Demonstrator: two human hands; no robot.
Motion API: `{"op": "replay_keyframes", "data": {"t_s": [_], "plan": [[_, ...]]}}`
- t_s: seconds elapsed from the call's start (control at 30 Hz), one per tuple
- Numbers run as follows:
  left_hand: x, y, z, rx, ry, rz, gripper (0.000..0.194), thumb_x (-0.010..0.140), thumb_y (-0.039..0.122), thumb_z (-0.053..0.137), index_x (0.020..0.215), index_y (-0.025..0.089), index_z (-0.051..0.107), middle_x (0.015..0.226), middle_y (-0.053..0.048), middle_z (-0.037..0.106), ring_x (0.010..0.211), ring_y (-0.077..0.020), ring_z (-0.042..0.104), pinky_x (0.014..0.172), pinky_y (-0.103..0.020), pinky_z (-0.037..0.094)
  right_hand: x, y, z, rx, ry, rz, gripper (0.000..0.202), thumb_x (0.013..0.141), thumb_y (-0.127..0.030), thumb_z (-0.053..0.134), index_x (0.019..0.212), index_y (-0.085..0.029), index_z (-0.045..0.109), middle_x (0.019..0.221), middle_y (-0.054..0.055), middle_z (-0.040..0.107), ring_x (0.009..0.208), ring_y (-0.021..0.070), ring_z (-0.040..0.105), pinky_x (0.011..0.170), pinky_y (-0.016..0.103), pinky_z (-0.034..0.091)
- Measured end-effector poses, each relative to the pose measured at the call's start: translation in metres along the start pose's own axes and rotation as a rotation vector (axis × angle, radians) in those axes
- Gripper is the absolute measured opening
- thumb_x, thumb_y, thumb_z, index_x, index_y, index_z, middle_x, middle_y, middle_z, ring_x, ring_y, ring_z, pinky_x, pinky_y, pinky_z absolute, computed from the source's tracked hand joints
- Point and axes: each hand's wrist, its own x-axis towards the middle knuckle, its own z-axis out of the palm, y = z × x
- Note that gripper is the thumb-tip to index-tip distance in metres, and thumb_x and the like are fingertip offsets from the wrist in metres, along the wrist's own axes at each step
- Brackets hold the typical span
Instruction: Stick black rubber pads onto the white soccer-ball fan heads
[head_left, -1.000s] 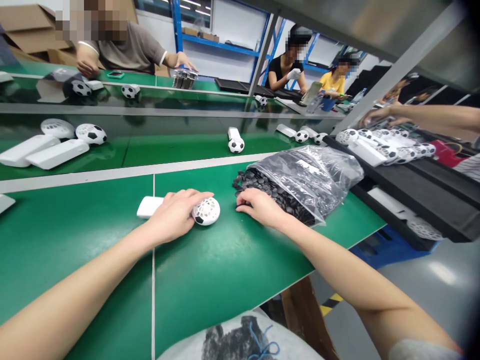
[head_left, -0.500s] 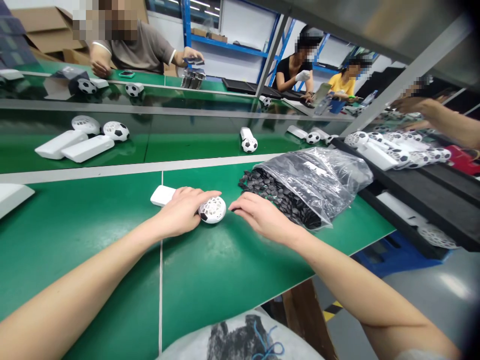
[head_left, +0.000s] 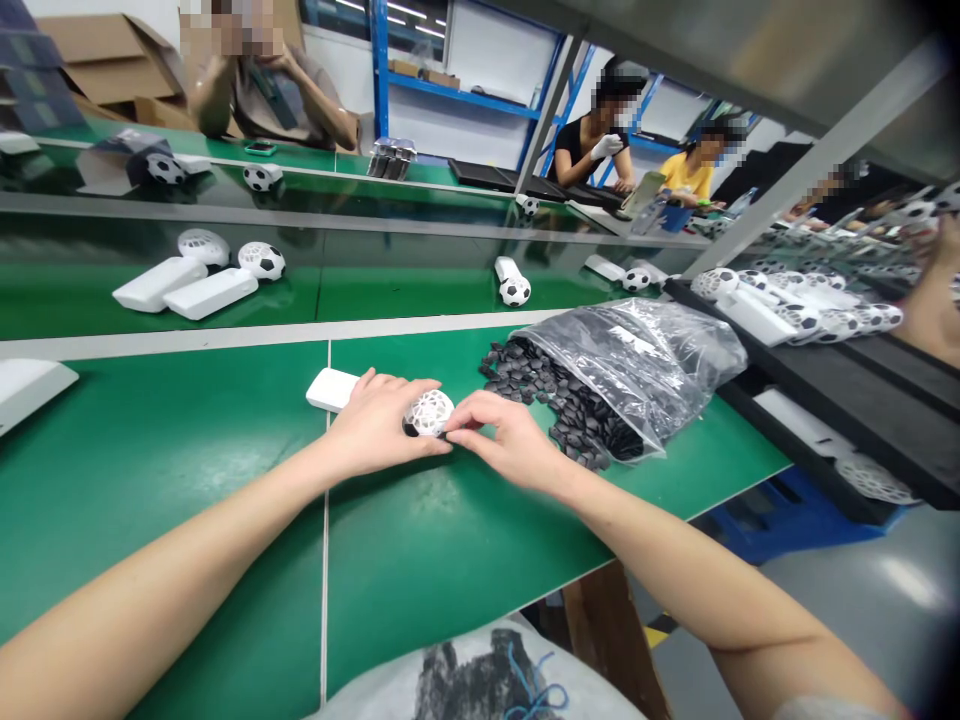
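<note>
On the green bench, my left hand (head_left: 382, 420) wraps round a white handheld fan (head_left: 430, 412) with a football-patterned round head. The fan's flat white handle sticks out beyond the back of the hand, and a black patch shows on the head's lower left. My right hand (head_left: 487, 430) pinches at the head's right edge; a small dark piece shows between its fingertips, mostly hidden. Right of that hand, small black plastic pieces (head_left: 589, 415) spill from a clear plastic bag (head_left: 652, 350).
Several similar white fans (head_left: 214, 293) lie on the conveyor (head_left: 390, 290) beyond the bench. A black tray (head_left: 862, 370) with more fans stands at the right. A white part (head_left: 34, 390) lies at the left edge. Co-workers sit across the line.
My right hand has moved left from beside the fan to its head. My left thumb has shifted along the head's near side. Fans on the conveyor have moved right; the co-worker opposite has raised both hands.
</note>
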Motion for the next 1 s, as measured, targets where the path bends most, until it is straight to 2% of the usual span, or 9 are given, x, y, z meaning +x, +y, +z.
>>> {"op": "replay_keyframes", "data": {"t_s": [0.2,0.4,0.53,0.6,0.7,0.77,0.83,0.9,1.0], "plan": [[-0.001,0.005,0.000,0.002,0.016,-0.013,0.064,0.065,0.061,0.053,0.117,0.023,0.051,0.109,-0.006,0.058,0.104,-0.0265,0.048,0.100,-0.050,0.021,0.007,0.008,0.005,0.082,0.007,0.097,0.005,0.074,-0.020,0.060,0.074,-0.015,0.058,0.076,0.001,0.053,0.067,0.0097,0.050,0.065,0.024,0.043],[0.000,0.004,0.003,-0.020,0.043,-0.027,0.060,0.065,0.057,0.055,0.115,0.024,0.052,0.106,-0.005,0.059,0.102,-0.0258,0.049,0.100,-0.050,0.021,0.014,0.012,0.007,0.206,-0.075,0.230,0.013,0.068,-0.022,0.063,0.070,-0.015,0.053,0.068,-0.002,0.050,0.059,0.0079,0.044,0.056,0.021,0.037],[0.002,0.000,0.003,-0.047,0.031,0.021,0.058,0.064,0.053,0.059,0.112,0.022,0.054,0.101,-0.005,0.060,0.100,-0.0239,0.050,0.100,-0.047,0.022,0.016,0.015,0.011,0.354,-0.108,0.303,0.021,0.066,-0.027,0.065,0.070,-0.015,0.048,0.063,-0.004,0.047,0.055,0.0070,0.042,0.052,0.020,0.035],[0.001,-0.002,0.001,-0.069,-0.002,0.092,0.057,0.064,0.051,0.060,0.114,0.023,0.052,0.104,-0.004,0.059,0.102,-0.0233,0.049,0.102,-0.047,0.019,0.015,0.020,0.004,0.363,-0.112,0.312,0.024,0.066,-0.031,0.066,0.071,-0.015,0.049,0.063,-0.004,0.049,0.055,0.0071,0.042,0.052,0.020,0.036],[-0.001,-0.002,0.001,-0.108,-0.083,0.170,0.064,0.065,0.052,0.060,0.121,0.024,0.045,0.118,-0.006,0.052,0.117,-0.0272,0.037,0.104,-0.050,0.013,0.010,0.033,-0.021,0.184,0.000,0.337,0.021,0.071,-0.034,0.061,0.073,-0.015,0.054,0.065,-0.002,0.053,0.057,0.0082,0.045,0.055,0.021,0.037],[-0.002,0.000,0.002,-0.092,-0.097,0.119,0.073,0.063,0.058,0.059,0.124,0.021,0.043,0.124,-0.010,0.047,0.125,-0.0323,0.024,0.103,-0.055,0.008,0.004,0.043,-0.041,-0.050,0.126,0.365,0.016,0.074,-0.031,0.058,0.073,-0.015,0.057,0.065,-0.001,0.055,0.057,0.0091,0.046,0.057,0.023,0.037],[-0.002,0.002,0.003,-0.066,-0.097,0.061,0.076,0.062,0.060,0.058,0.123,0.017,0.043,0.125,-0.013,0.046,0.128,-0.0342,0.017,0.102,-0.057,0.002,-0.002,0.052,-0.055,-0.241,0.185,0.372,0.011,0.074,-0.027,0.057,0.073,-0.016,0.061,0.069,0.000,0.057,0.059,0.0099,0.047,0.059,0.024,0.038],[-0.001,0.002,0.001,-0.068,-0.149,0.070,0.070,0.066,0.055,0.058,0.123,0.018,0.043,0.128,-0.012,0.045,0.130,-0.0327,0.014,0.102,-0.057,0.000,-0.008,0.058,-0.059,-0.333,0.170,0.344,0.009,0.075,-0.025,0.058,0.074,-0.017,0.063,0.074,0.001,0.058,0.063,0.0105,0.049,0.062,0.024,0.039],[-0.001,0.000,-0.004,-0.121,-0.276,0.101,0.066,0.068,0.042,0.059,0.128,0.023,0.036,0.137,-0.009,0.033,0.132,-0.0321,0.005,0.103,-0.056,0.009,-0.009,0.058,-0.049,-0.408,0.097,0.259,0.012,0.077,-0.026,0.057,0.080,-0.019,0.066,0.078,0.002,0.059,0.067,0.0107,0.051,0.066,0.023,0.041]]}}
